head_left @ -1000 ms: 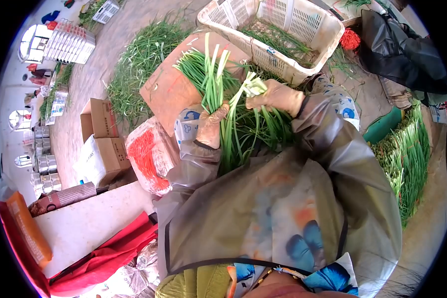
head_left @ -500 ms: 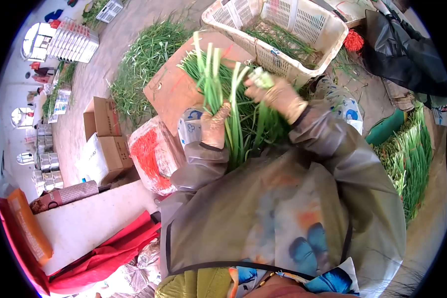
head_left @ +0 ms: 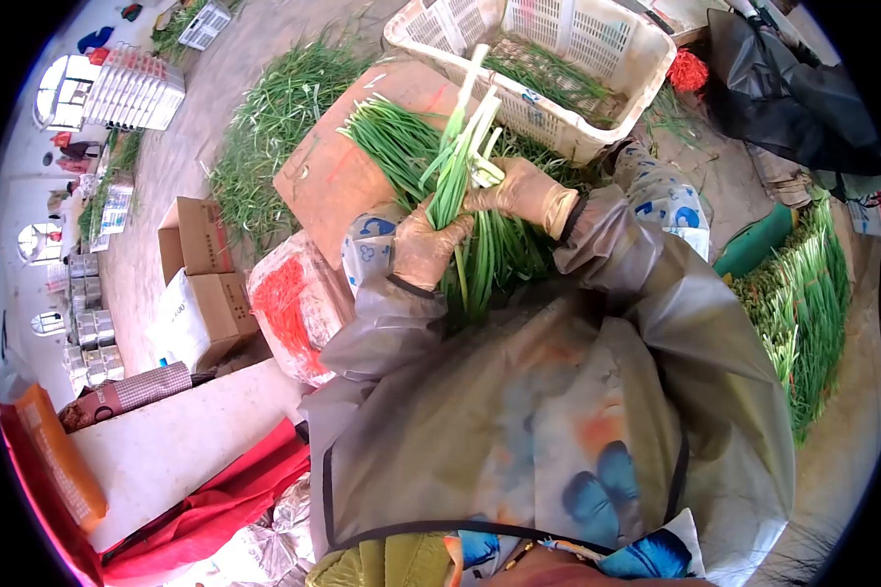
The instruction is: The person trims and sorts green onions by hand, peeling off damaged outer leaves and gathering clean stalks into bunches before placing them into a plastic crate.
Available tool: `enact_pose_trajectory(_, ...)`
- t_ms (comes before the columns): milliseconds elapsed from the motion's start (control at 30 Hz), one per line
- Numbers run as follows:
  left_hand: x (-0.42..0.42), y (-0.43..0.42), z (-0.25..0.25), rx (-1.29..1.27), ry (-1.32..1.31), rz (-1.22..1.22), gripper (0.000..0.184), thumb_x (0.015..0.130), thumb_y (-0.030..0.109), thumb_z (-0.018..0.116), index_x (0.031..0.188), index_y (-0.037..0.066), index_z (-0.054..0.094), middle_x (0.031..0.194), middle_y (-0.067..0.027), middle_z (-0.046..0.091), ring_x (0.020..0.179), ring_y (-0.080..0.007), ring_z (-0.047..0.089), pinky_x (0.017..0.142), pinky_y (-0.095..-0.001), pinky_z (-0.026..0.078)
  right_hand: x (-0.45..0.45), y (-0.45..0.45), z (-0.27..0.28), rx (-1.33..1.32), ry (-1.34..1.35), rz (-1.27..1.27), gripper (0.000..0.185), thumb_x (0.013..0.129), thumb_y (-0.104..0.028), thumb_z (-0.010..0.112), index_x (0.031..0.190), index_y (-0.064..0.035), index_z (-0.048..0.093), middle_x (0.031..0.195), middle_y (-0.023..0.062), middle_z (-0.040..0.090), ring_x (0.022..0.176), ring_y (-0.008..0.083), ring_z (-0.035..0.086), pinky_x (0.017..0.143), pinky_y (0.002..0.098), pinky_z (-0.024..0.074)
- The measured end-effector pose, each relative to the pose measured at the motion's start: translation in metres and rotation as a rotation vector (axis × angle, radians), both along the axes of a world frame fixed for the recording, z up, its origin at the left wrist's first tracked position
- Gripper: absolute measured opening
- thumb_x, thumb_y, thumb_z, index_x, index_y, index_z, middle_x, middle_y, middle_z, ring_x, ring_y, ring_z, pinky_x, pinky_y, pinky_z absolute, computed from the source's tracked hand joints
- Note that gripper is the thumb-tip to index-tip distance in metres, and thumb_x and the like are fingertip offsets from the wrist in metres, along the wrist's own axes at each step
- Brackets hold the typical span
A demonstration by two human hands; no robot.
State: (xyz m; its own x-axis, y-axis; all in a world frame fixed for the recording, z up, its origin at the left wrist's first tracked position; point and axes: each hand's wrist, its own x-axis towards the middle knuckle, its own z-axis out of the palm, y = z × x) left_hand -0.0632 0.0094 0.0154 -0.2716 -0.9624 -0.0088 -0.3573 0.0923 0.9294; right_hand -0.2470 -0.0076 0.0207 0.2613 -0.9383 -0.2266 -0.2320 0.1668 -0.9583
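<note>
My left hand (head_left: 427, 247), in a pale glove, is closed around a bunch of chives (head_left: 452, 176), long green leaves with thick white ends pointing up and away. My right hand (head_left: 529, 198), gloved too, meets it from the right, its fingers closed on white-ended stalks (head_left: 486, 172) that cross the bunch. The right fingertips are partly hidden behind the stalks. Loose chives (head_left: 504, 259) hang below both hands over my lap. More chives (head_left: 387, 137) lie on a brown board (head_left: 328, 161) just beyond my hands.
A white plastic crate (head_left: 548, 122) holding some greens stands ahead. Red ties (head_left: 289, 303) lie on a wrapped block at left, near a cardboard box (head_left: 210, 303). Loose greens (head_left: 279, 117) cover the floor. Tied bunches (head_left: 812, 303) are stacked at right.
My right hand has come down and left with its white-ended stalks, meeting the bunch in my left hand. The stalks that stood apart are now gathered together.
</note>
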Motion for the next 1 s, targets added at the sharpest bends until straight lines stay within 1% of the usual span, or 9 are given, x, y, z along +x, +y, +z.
enact_pose_trajectory(167,0.008,-0.013,-0.013,-0.159,-0.311,-0.03,0.037,0.072,0.029,0.066,0.101,0.005,0.061,0.08,-0.0156,0.064,0.075,-0.0298,0.062,0.068,-0.0363,0.048,-0.012,0.0,-0.008,-0.115,0.016,0.088,0.039,0.067,-0.02,0.075,0.099,-0.0032,0.061,0.078,0.0052,0.062,0.072,0.0137,0.056,0.069,0.0287,0.0446)
enact_pose_trajectory(233,0.009,-0.014,-0.015,-0.002,-0.203,0.0,0.036,0.073,0.026,0.065,0.101,0.004,0.06,0.08,-0.0143,0.064,0.074,-0.0271,0.063,0.067,-0.035,0.048,-0.017,-0.001,-0.005,-0.045,0.065,0.114,0.036,0.067,-0.021,0.074,0.097,-0.0043,0.062,0.077,0.0055,0.062,0.071,0.0137,0.056,0.068,0.0291,0.0446)
enact_pose_trajectory(267,0.006,-0.011,-0.015,0.034,-0.088,0.039,0.015,0.075,0.011,0.063,0.083,-0.001,0.062,0.072,-0.0062,0.062,0.067,-0.0112,0.056,0.06,-0.0264,0.044,-0.017,-0.002,-0.011,-0.06,0.055,0.11,0.033,0.068,-0.02,0.072,0.096,-0.0058,0.063,0.077,0.0057,0.062,0.07,0.0137,0.056,0.067,0.0288,0.0444)
enact_pose_trajectory(367,-0.001,-0.004,0.009,-0.029,-0.147,0.095,0.016,0.076,0.011,0.063,0.086,-0.001,0.062,0.072,-0.0063,0.062,0.067,-0.0103,0.056,0.061,-0.0239,0.043,-0.017,-0.002,-0.009,-0.018,0.071,0.093,0.031,0.066,-0.021,0.071,0.094,-0.0081,0.063,0.079,0.0075,0.063,0.072,0.0171,0.058,0.07,0.0296,0.0449)
enact_pose_trajectory(533,0.03,-0.002,0.029,0.533,0.832,-0.012,0.017,0.077,0.007,0.063,0.091,0.005,0.053,0.075,-0.0084,0.059,0.057,-0.0166,0.057,0.04,-0.0232,0.043,-0.05,-0.013,-0.024,0.235,-0.196,-0.297,0.026,0.068,-0.022,0.072,0.089,-0.0071,0.066,0.072,0.0,0.062,0.053,0.0105,0.05,0.046,0.0228,0.0359)
enact_pose_trajectory(633,0.047,-0.005,0.014,0.426,0.642,0.11,0.015,0.078,0.006,0.062,0.089,0.005,0.052,0.071,-0.0086,0.058,0.051,-0.0122,0.053,0.036,-0.019,0.038,-0.065,-0.006,-0.005,0.122,-0.439,-0.378,0.026,0.072,-0.022,0.068,0.091,-0.004,0.065,0.075,-0.0005,0.062,0.058,0.0068,0.051,0.047,0.0198,0.036)
enact_pose_trajectory(700,0.035,-0.006,0.005,0.375,0.633,0.202,0.015,0.077,0.007,0.062,0.088,0.003,0.053,0.07,-0.0081,0.059,0.044,-0.0103,0.048,0.036,-0.0176,0.035,-0.071,-0.018,-0.019,-0.01,-0.138,-0.208,0.021,0.074,-0.015,0.062,0.093,-0.0054,0.065,0.081,0.0013,0.064,0.062,0.0069,0.053,0.048,0.0205,0.0374)
enact_pose_trajectory(833,-0.007,-0.019,0.018,0.341,0.582,0.162,0.028,0.071,0.005,0.071,0.091,0.004,0.053,0.078,-0.0044,0.059,0.053,-0.0088,0.052,0.039,-0.0175,0.039,-0.044,-0.017,-0.002,-0.069,-0.21,-0.077,0.023,0.075,-0.02,0.068,0.094,-0.0077,0.066,0.077,0.0,0.061,0.055,0.0069,0.047,0.049,0.0217,0.0379)
enact_pose_trajectory(1000,-0.035,-0.026,0.02,0.193,0.407,-0.008,0.044,0.073,0.002,0.068,0.111,0.001,0.044,0.088,-0.0023,0.056,0.059,-0.0079,0.052,0.045,-0.0169,0.041,-0.026,-0.004,0.008,-0.187,0.166,-0.03,0.034,0.074,-0.022,0.069,0.102,-0.0043,0.061,0.086,0.0092,0.063,0.077,0.0172,0.058,0.073,0.0295,0.0452)
